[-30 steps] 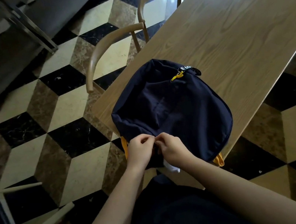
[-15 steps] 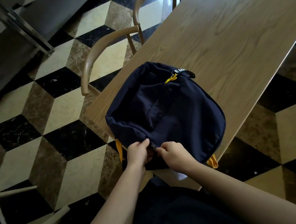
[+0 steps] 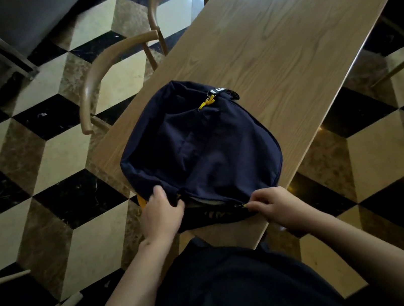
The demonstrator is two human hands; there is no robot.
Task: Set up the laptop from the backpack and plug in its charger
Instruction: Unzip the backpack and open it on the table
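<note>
From the head camera, the dark navy fabric backpack (image 3: 199, 150) lies flat on the light wooden bench (image 3: 282, 34), at its near end. The left hand (image 3: 159, 214) grips the backpack's near edge; the right hand (image 3: 273, 203) pinches the small zipper pull (image 3: 243, 205), with the zipper partly open between them.

Dining or café room, long wooden table (image 3: 296, 40), curved-back chairs (image 3: 112, 61), patterned marble floor (image 3: 48, 177)

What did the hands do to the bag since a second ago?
The right hand pinched the zipper pull and dragged it rightward along the backpack edge, opening a gap. The left hand kept gripping the fabric at the near left. The backpack stayed on the table.
</note>
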